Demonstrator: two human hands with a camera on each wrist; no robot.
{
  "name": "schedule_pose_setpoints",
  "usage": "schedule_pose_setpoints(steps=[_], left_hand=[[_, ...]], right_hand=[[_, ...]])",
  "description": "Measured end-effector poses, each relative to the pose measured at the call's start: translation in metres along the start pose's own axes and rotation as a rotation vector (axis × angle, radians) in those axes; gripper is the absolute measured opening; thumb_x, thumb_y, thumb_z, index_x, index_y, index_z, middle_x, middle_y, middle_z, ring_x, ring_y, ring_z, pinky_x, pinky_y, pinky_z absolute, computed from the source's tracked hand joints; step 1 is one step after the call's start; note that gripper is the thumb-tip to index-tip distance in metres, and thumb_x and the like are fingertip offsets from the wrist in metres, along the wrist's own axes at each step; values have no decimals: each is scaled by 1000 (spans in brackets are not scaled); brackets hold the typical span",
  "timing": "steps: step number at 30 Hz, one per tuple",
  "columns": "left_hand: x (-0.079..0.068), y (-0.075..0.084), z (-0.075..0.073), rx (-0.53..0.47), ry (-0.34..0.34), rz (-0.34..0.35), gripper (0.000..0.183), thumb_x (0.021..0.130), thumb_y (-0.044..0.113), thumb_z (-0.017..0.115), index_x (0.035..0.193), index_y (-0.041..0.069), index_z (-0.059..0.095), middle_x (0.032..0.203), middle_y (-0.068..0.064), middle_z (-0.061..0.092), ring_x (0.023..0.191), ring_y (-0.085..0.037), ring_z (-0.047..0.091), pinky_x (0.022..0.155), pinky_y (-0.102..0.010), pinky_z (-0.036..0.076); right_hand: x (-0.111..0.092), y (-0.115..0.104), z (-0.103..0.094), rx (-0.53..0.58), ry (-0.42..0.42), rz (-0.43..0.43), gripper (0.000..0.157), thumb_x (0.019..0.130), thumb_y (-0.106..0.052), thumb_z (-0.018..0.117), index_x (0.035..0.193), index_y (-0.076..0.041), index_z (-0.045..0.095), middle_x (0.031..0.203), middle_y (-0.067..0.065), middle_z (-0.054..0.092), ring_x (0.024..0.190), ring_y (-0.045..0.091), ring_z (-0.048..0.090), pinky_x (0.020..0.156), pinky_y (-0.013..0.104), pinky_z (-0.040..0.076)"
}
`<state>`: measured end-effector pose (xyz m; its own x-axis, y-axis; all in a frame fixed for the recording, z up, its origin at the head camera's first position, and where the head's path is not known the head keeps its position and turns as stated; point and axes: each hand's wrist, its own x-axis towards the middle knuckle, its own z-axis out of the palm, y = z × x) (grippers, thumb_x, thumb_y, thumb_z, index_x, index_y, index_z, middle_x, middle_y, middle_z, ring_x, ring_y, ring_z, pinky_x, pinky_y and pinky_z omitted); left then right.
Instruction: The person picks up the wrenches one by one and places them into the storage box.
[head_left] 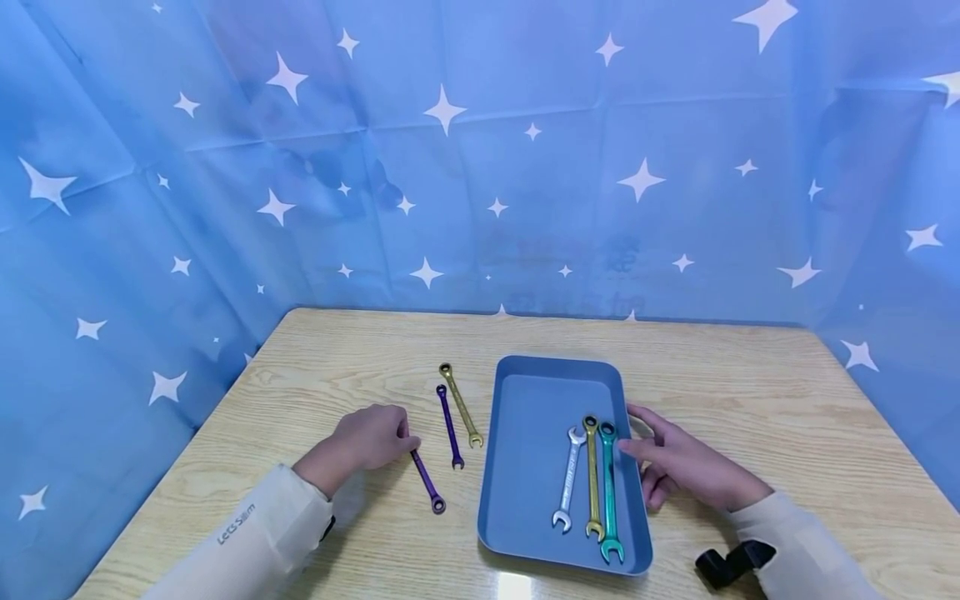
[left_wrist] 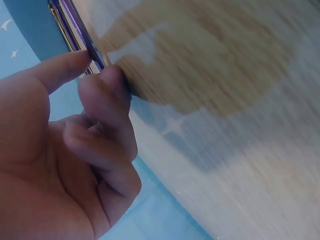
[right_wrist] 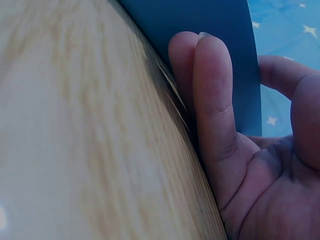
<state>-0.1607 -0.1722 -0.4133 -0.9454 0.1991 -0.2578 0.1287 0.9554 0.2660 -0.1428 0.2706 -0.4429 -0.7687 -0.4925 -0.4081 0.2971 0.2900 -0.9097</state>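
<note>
Left hand (head_left: 367, 442) pinches the purple wrench (head_left: 426, 481) at its upper end. The wrench looks rigid, slim, smooth metal; mid-shank grip advised. Right hand (head_left: 690, 467), fingers straight, rests against the tray (head_left: 525, 400).

Bright, even light; wrist views blurred close-up, head view edges warped.

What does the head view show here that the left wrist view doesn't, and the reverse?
Only the head view shows the blue tray with silver, gold and teal wrenches in it, and the right hand at its right rim. Only the left wrist view shows the thumb and forefinger pinching the wrench end up close. Both show the left hand, the purple wrench and the wooden table.
</note>
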Motion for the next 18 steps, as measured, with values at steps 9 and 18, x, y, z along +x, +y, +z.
schedule_pose_setpoints(steps=[9, 18], left_hand=[[1, 1, -2, 46, -33, 8, 24, 93, 33, 65, 77, 18, 56, 70, 5, 56, 62, -14, 51, 59, -32, 38], [2, 2, -3, 57, -50, 2, 24, 93, 34, 66, 78, 18, 56, 71, 4, 57, 64, -14, 52, 60, -32, 37]], right_hand=[[1, 2, 1, 2, -3, -7, 85, 106, -36, 49, 160, -19, -14, 103, 18, 71, 63, 18, 69, 62, 41, 60], [1, 1, 1, -2, -2, -11, 84, 106, -35, 49, 160, -19, -14, 103, 18, 71, 63, 17, 69, 62, 40, 60]])
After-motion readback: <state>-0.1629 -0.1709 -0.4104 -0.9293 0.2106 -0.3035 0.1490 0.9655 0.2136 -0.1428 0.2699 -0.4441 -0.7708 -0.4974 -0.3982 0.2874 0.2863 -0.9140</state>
